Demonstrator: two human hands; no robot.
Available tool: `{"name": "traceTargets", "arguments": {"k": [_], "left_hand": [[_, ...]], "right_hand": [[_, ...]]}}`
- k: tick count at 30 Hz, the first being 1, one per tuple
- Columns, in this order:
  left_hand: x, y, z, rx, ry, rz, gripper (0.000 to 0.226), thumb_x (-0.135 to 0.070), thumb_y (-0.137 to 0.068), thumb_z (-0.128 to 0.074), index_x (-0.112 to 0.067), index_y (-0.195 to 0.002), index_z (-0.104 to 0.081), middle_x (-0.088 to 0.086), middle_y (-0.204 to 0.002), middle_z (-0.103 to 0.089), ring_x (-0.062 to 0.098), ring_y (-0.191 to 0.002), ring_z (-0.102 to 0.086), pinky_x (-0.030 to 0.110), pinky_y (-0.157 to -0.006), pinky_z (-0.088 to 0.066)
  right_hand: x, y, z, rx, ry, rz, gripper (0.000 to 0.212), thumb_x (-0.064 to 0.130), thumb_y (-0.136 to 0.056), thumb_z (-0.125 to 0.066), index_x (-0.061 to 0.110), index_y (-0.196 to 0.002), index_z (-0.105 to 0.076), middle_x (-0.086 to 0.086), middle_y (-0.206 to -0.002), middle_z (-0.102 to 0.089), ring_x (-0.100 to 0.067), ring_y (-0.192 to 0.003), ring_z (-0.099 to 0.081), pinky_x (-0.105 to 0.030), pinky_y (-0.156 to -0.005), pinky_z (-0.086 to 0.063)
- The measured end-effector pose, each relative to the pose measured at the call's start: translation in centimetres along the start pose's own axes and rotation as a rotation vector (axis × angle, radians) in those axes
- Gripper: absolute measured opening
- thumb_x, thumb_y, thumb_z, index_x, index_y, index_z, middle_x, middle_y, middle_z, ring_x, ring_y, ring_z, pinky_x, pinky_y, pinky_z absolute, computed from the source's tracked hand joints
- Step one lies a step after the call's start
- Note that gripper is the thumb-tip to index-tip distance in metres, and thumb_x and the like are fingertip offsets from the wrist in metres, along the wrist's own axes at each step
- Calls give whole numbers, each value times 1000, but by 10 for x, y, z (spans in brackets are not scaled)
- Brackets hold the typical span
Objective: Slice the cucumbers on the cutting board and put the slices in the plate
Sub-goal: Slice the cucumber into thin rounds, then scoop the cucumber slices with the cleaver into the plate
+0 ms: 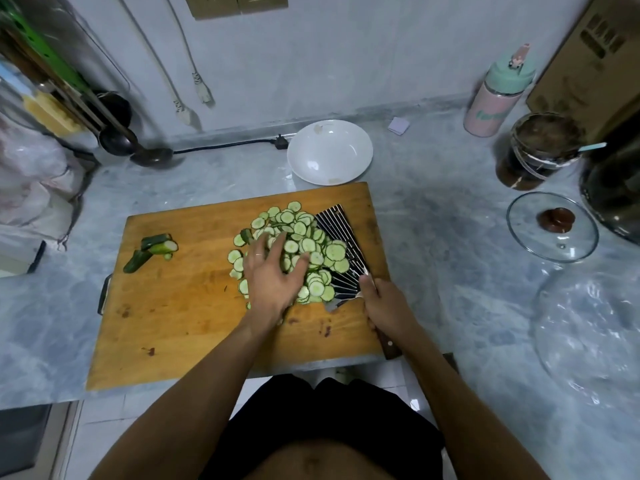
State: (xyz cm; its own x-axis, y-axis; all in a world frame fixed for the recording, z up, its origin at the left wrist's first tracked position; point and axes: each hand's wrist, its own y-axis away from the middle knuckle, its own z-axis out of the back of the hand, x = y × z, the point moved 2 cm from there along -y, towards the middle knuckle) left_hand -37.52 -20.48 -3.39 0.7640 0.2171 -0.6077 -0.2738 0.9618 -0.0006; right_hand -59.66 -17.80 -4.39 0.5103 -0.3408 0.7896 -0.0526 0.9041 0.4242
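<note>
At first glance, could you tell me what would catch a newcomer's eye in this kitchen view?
The heap of cucumber slices in the middle of the wooden cutting board stands out first, with the left hand pressing on it and the right hand gripping a ribbed cleaver laid flat beside and partly under the slices. Just behind the board sits an empty white plate, and cucumber end pieces lie at the board's left.
</note>
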Motion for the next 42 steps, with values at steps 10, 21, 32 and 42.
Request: {"name": "traceTargets", "arguments": {"k": [10, 21, 32, 42], "left_hand": [[-26, -1, -21, -7, -102, -124, 74, -73, -85, -43, -32, -146, -45, 12, -159, -27, 29, -148, -16, 60, -118, -12], [-39, -7, -19, -11, -88, -183, 73, -75, -82, -47, -34, -141, -53, 7, -160, -30, 29, -149, -18, 62, -118, -16], [-39, -14, -20, -51, -117, -254, 50, -60, -91, -50, -31, -128, -65, 4, -152, -44, 29, -144, -30, 64, -113, -25], [-42, -27, -5, -71, -80, -328, 50, -59, -91, -50, -28, -126, -67, 7, -149, -47, 33, -142, -34, 55, -109, -36]], "right_hand": [[11, -7, -12, 38, -31, 13, 53, 54, -102, -37, 8, -79, -50, -11, -67, -56, -27, -57, -57, -49, -64, -53], [19, -6, -7, 75, -17, 68, 45, 51, -102, -39, 14, -78, -43, -11, -66, -50, -18, -48, -51, -40, -54, -47], [31, 6, -10, 81, -139, 29, 42, 47, -104, -41, 15, -76, -45, 0, -54, -50, -13, -42, -50, -27, -46, -40], [55, 14, -7, 48, -155, 48, 45, 48, -103, -41, 14, -74, -48, -3, -57, -53, -13, -44, -50, -29, -52, -41]]}}
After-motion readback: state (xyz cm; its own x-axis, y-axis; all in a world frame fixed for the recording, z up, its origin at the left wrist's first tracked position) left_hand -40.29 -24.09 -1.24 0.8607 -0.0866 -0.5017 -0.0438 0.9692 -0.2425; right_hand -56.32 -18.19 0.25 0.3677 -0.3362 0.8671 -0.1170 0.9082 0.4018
